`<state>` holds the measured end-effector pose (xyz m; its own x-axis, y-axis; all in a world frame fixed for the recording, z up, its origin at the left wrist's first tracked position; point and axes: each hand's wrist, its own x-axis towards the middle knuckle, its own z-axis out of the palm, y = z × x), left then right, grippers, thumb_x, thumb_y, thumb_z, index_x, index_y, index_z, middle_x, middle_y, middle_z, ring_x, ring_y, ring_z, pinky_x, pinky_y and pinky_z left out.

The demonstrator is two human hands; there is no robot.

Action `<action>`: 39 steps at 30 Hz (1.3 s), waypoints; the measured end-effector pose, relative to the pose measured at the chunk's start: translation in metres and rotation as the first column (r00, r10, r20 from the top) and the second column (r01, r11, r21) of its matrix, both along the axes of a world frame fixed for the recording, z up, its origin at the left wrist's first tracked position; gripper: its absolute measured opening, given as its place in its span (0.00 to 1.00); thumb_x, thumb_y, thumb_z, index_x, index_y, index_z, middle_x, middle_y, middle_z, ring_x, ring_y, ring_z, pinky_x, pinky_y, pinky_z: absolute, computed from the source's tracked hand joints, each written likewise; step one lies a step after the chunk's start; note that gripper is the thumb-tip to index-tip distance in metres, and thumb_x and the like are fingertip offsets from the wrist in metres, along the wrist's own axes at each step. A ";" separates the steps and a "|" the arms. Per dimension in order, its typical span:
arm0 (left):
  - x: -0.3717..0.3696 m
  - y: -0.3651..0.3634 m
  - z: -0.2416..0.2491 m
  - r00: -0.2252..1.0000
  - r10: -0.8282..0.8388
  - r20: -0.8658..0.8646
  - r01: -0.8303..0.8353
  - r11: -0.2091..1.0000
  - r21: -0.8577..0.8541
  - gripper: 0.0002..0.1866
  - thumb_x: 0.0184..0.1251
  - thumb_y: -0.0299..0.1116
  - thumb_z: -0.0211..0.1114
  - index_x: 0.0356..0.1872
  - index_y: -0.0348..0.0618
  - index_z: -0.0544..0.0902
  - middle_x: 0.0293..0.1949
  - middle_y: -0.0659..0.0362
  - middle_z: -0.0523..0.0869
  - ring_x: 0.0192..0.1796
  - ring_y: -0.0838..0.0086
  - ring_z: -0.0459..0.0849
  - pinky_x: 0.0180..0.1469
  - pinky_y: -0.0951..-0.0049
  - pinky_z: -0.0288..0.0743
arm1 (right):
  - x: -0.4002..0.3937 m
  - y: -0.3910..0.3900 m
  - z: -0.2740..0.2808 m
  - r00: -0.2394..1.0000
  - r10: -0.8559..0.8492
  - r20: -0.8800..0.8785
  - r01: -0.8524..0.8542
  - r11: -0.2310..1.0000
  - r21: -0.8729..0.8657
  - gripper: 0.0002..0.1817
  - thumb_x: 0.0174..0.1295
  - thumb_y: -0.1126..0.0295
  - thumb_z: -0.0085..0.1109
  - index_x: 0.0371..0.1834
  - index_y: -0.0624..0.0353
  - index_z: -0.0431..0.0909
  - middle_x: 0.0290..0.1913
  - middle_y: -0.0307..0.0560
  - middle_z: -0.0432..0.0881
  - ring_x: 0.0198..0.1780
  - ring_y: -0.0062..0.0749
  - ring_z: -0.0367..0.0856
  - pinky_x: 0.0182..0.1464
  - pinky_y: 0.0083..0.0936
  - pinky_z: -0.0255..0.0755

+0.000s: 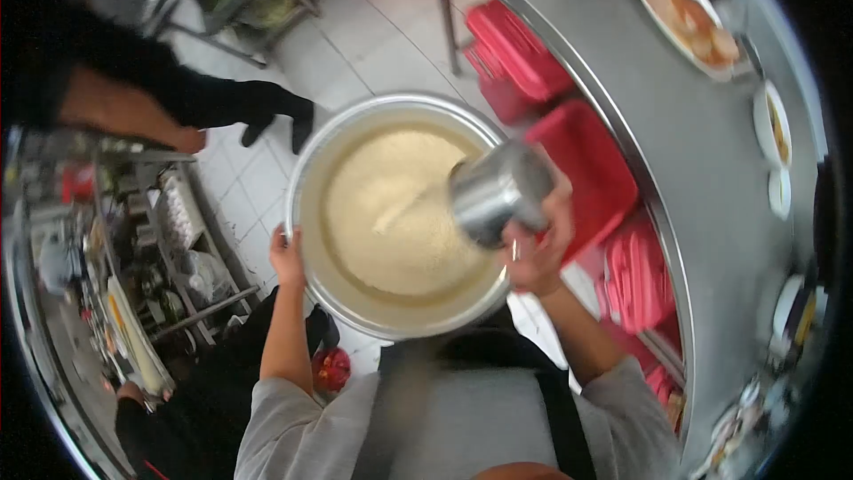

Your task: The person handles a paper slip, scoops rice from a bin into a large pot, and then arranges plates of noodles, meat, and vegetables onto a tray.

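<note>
Closest to us, our left hand curls its fingers over the near left rim of the big metal bowl, which we carry in front of the apron rather than rest on anything; that grip looks meant to keep it level. Our right hand is wrapped tight around a steel cup, tipped mouth-down over the bowl's right edge so that pale grain lands inside. The grain lies heaped in the middle, well below the rim, with room to spare around it. To our right runs the steel worktop, red crates tucked under its near edge, a plate of food and small dishes toward its far edge. On the far left, another person's arm reaches over a shelf rack.
</note>
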<state>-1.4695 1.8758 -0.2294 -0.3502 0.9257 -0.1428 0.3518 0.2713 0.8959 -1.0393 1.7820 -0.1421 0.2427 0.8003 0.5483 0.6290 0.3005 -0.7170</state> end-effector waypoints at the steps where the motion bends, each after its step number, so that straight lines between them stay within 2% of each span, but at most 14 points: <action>1: -0.008 0.000 -0.002 0.999 -0.002 -0.040 0.000 0.998 -0.064 0.13 0.62 0.32 0.60 0.45 0.36 0.76 0.29 0.63 0.79 0.30 0.82 0.74 0.32 0.81 0.67 | 0.019 -0.007 -0.002 0.993 -0.119 -0.011 0.118 0.991 -0.069 0.29 0.36 0.77 0.67 0.47 0.41 0.79 0.62 0.55 0.56 0.65 0.56 0.53 0.63 0.44 0.55; 2: -0.003 0.000 0.012 0.996 -0.036 -0.081 0.026 0.992 -0.124 0.18 0.62 0.31 0.60 0.51 0.34 0.73 0.36 0.58 0.80 0.35 0.78 0.76 0.37 0.77 0.70 | 0.044 -0.020 -0.014 0.953 -0.251 0.168 0.259 0.965 -0.031 0.32 0.34 0.76 0.67 0.51 0.41 0.77 0.63 0.55 0.55 0.65 0.56 0.53 0.63 0.43 0.55; 4: 0.000 0.001 0.018 1.000 -0.004 -0.006 0.003 0.992 -0.130 0.16 0.63 0.30 0.59 0.50 0.34 0.73 0.37 0.58 0.80 0.36 0.77 0.76 0.38 0.76 0.70 | 0.085 -0.037 -0.043 0.901 -0.337 0.274 0.418 0.843 -0.339 0.38 0.33 0.75 0.66 0.56 0.41 0.73 0.64 0.56 0.53 0.65 0.54 0.53 0.63 0.41 0.57; 8: -0.008 0.008 0.017 0.999 -0.032 -0.015 0.030 0.995 -0.097 0.14 0.63 0.31 0.59 0.47 0.36 0.75 0.38 0.60 0.80 0.38 0.78 0.77 0.40 0.77 0.71 | 0.133 -0.006 -0.198 0.921 -0.174 0.349 0.382 0.586 -0.715 0.38 0.39 0.75 0.66 0.60 0.38 0.68 0.65 0.50 0.53 0.62 0.55 0.55 0.62 0.40 0.59; 10: -0.034 0.015 0.010 0.989 0.008 -0.146 -0.029 0.990 -0.140 0.15 0.62 0.31 0.60 0.48 0.36 0.75 0.39 0.60 0.80 0.38 0.78 0.77 0.40 0.78 0.70 | 0.157 0.018 -0.300 0.924 -0.032 0.382 0.337 0.545 -0.768 0.36 0.46 0.72 0.63 0.61 0.33 0.65 0.66 0.48 0.53 0.62 0.55 0.56 0.60 0.42 0.62; 12: -0.016 0.019 0.023 0.935 -0.097 -0.340 0.049 0.988 -0.148 0.17 0.63 0.35 0.59 0.49 0.35 0.74 0.36 0.60 0.79 0.37 0.78 0.76 0.40 0.78 0.70 | 0.178 0.039 -0.393 0.764 0.174 0.621 0.471 0.507 -0.722 0.33 0.47 0.72 0.59 0.60 0.36 0.66 0.63 0.50 0.55 0.60 0.54 0.58 0.58 0.43 0.64; 13: -0.021 0.020 0.017 0.950 0.052 -0.308 -0.097 0.986 -0.133 0.17 0.65 0.36 0.56 0.49 0.34 0.75 0.36 0.61 0.79 0.38 0.78 0.76 0.41 0.78 0.70 | 0.181 0.041 -0.427 0.729 0.206 0.652 0.492 0.505 -0.709 0.31 0.48 0.71 0.57 0.59 0.38 0.66 0.62 0.50 0.56 0.59 0.53 0.59 0.57 0.43 0.64; 14: -0.026 0.022 0.022 0.939 -0.069 -0.338 -0.008 0.975 -0.222 0.18 0.66 0.37 0.55 0.50 0.35 0.74 0.38 0.60 0.79 0.39 0.78 0.75 0.42 0.79 0.69 | 0.184 0.044 -0.461 0.692 0.237 0.682 0.512 0.505 -0.695 0.29 0.49 0.70 0.55 0.59 0.39 0.66 0.61 0.51 0.57 0.58 0.52 0.60 0.56 0.44 0.65; 19: -0.084 0.019 0.018 0.924 0.070 -0.377 -0.122 0.986 -0.117 0.26 0.65 0.39 0.55 0.60 0.35 0.64 0.49 0.56 0.76 0.47 0.73 0.76 0.47 0.74 0.70 | 0.146 0.018 -0.590 0.843 -0.033 0.538 0.465 0.549 -0.695 0.25 0.54 0.64 0.51 0.58 0.47 0.66 0.58 0.50 0.61 0.56 0.53 0.62 0.57 0.45 0.63; 24: -0.107 0.006 0.022 0.900 0.095 -0.426 -0.137 0.988 -0.067 0.27 0.66 0.39 0.53 0.62 0.36 0.61 0.56 0.54 0.71 0.55 0.70 0.72 0.53 0.72 0.68 | 0.086 -0.046 -0.716 0.848 0.176 0.501 0.295 0.629 -0.720 0.23 0.59 0.61 0.48 0.60 0.45 0.66 0.62 0.48 0.63 0.58 0.48 0.63 0.60 0.43 0.59; 26: -0.115 0.000 0.019 0.915 0.119 -0.387 -0.148 0.988 -0.045 0.26 0.67 0.39 0.53 0.62 0.36 0.63 0.56 0.55 0.72 0.55 0.70 0.72 0.53 0.72 0.68 | 0.090 -0.059 -0.727 0.874 0.339 0.347 0.066 0.626 -0.777 0.23 0.61 0.60 0.47 0.61 0.45 0.65 0.61 0.46 0.65 0.57 0.44 0.65 0.60 0.40 0.60; 30: -0.085 0.008 0.026 0.920 0.007 -0.392 -0.077 0.984 -0.161 0.20 0.66 0.39 0.56 0.53 0.37 0.73 0.44 0.61 0.79 0.43 0.78 0.77 0.46 0.78 0.70 | 0.073 -0.039 -0.618 0.888 0.436 -0.145 -0.240 0.170 -0.956 0.28 0.55 0.65 0.50 0.62 0.48 0.64 0.60 0.46 0.66 0.57 0.42 0.66 0.56 0.37 0.64; 35: -0.092 0.008 0.013 0.958 -0.085 -0.274 0.045 0.988 -0.151 0.18 0.66 0.38 0.56 0.51 0.37 0.74 0.42 0.62 0.79 0.42 0.80 0.76 0.44 0.80 0.69 | 0.109 -0.021 -0.501 0.836 0.113 -0.537 -0.520 -0.150 -0.841 0.34 0.48 0.72 0.53 0.64 0.51 0.62 0.59 0.46 0.67 0.57 0.38 0.67 0.52 0.34 0.69; 39: -0.074 0.005 0.004 0.962 -0.005 -0.271 -0.036 0.988 -0.148 0.15 0.66 0.39 0.58 0.44 0.37 0.77 0.36 0.64 0.78 0.37 0.82 0.74 0.40 0.82 0.67 | 0.159 0.003 -0.389 0.722 -0.175 -0.670 -0.691 -0.132 -0.711 0.39 0.42 0.77 0.55 0.65 0.54 0.60 0.58 0.45 0.69 0.57 0.36 0.68 0.48 0.32 0.73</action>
